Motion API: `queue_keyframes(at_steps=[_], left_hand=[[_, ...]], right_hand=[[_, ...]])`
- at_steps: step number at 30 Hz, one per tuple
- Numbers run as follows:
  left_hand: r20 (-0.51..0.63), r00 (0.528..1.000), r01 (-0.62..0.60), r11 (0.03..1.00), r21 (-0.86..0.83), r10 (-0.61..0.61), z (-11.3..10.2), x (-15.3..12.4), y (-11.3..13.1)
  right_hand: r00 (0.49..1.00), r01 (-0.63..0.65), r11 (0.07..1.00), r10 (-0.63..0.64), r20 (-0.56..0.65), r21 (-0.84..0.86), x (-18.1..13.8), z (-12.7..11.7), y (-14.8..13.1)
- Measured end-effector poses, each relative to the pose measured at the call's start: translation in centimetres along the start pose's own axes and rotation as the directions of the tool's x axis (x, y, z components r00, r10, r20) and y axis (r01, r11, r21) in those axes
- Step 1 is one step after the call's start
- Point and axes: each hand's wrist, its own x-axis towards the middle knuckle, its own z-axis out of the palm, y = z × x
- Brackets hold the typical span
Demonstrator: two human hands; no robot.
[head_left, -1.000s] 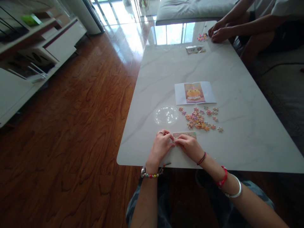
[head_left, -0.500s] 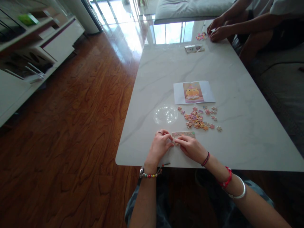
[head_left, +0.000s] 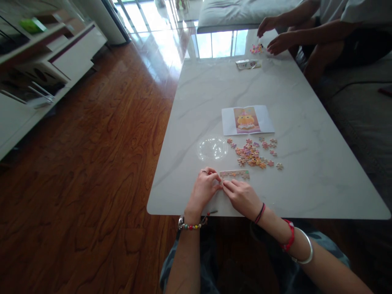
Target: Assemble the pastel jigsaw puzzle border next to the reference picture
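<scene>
One camera on my head, looking forward and down.
It looks steeply down over my lap at the near edge of the table (head_left: 306, 183), with my left hand (head_left: 203, 188) and right hand (head_left: 241, 196) close, just below centre. It faces along the table's length to the far end, where another person's hands (head_left: 277, 43) appear small at top right. The wooden floor (head_left: 92, 163) fills the left side.
</scene>
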Motion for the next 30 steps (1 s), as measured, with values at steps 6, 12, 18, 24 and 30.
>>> queue_keyframes(at_steps=[6,12,18,24,30], left_hand=[[0.040,0.999,0.019,0.999,-0.033,-0.018,-0.3,0.0,-0.2],[0.052,0.999,0.012,0.999,-0.030,-0.011,-0.7,0.3,-0.3],[-0.083,0.996,0.026,1.000,0.010,-0.025,-1.2,1.3,-0.5],[-0.194,0.981,0.048,0.994,0.099,-0.028,-0.9,2.3,-0.5],[-0.231,0.973,0.031,0.993,0.115,-0.003,-0.5,2.9,-0.3]], right_hand=[[0.997,-0.066,0.994,0.069,0.027,-0.089,-0.2,0.1,-1.7],[0.996,-0.086,0.985,0.089,0.011,-0.148,-0.3,0.9,-2.1],[0.996,-0.085,0.995,0.083,-0.027,-0.060,-0.5,0.9,-1.5],[0.993,-0.089,0.996,0.090,-0.075,0.014,-0.6,1.3,-1.0],[0.989,-0.114,0.967,0.133,-0.069,0.230,-0.5,1.4,0.0]])
